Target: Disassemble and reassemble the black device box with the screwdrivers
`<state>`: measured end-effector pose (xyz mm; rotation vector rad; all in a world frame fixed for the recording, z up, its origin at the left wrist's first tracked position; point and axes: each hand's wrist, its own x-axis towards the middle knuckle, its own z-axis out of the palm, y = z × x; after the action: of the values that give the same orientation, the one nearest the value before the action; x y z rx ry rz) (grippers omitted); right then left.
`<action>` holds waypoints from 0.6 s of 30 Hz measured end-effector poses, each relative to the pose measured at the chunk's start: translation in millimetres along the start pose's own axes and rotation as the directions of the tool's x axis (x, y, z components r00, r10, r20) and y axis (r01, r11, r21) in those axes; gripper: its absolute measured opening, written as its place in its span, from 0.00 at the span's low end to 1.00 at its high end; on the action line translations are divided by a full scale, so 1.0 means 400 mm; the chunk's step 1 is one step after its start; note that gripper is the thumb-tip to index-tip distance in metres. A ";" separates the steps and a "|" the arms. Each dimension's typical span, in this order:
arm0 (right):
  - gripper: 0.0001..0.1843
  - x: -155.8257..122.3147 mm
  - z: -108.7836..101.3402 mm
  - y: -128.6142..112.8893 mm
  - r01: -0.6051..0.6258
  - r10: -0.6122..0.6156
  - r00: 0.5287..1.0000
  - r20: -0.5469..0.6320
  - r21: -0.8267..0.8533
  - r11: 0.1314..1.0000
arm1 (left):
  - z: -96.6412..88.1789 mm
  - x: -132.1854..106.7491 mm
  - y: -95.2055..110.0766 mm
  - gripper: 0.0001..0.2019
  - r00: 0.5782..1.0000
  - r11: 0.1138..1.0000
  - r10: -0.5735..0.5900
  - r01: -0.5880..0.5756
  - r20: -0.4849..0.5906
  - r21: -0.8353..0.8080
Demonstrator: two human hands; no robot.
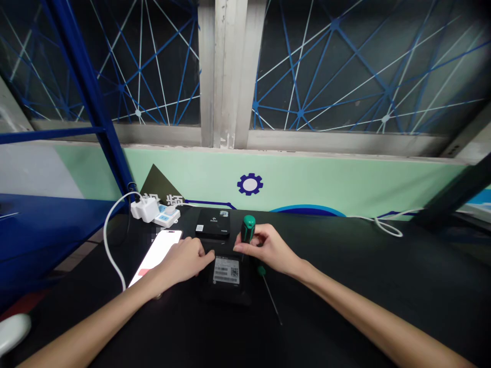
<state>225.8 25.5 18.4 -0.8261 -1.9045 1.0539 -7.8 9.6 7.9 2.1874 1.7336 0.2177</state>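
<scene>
In the head view a black box-shaped device [226, 295] with a white printed label [226, 271] lies on the table in front of me. My left hand [188, 259] is at its upper left side, fingers curled, thumb against its edge, steadying it. A screwdriver [249, 228] with a green-and-black handle stands nearly upright over the device's upper right corner. My right hand [270, 248] is closed around that handle; the tip is hard to see. Just right of the device lies a second screwdriver [270, 294] with a green handle end and a thin shaft.
Beyond the device lies a flat black box [213, 223]. A lit phone [157, 255] is partly under my left arm. A power strip [166, 215] with a white charger [146, 209] and cable [108, 232] stands at the back left. Another white cable [387, 227] lies at the back right.
</scene>
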 end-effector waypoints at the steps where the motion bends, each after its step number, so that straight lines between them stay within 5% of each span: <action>1: 0.15 0.001 -0.004 -0.003 0.005 -0.005 1.000 0.024 0.001 1.000 | 0.002 0.002 -0.002 0.28 1.000 1.000 0.003 -0.003 -0.016 0.009; 9: 0.23 0.007 -0.018 -0.031 -0.178 0.150 0.978 0.145 0.207 0.962 | -0.001 0.008 -0.006 0.08 0.990 0.998 0.053 -0.049 -0.132 0.034; 18: 0.18 0.009 -0.041 -0.064 -0.260 0.183 0.939 0.291 0.251 0.932 | 0.002 0.005 -0.003 0.10 0.985 0.991 0.135 -0.135 -0.110 0.009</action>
<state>234.0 23.2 47.7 -0.7772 -1.8367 1.6086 -8.1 11.8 6.6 2.3369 1.6419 0.3780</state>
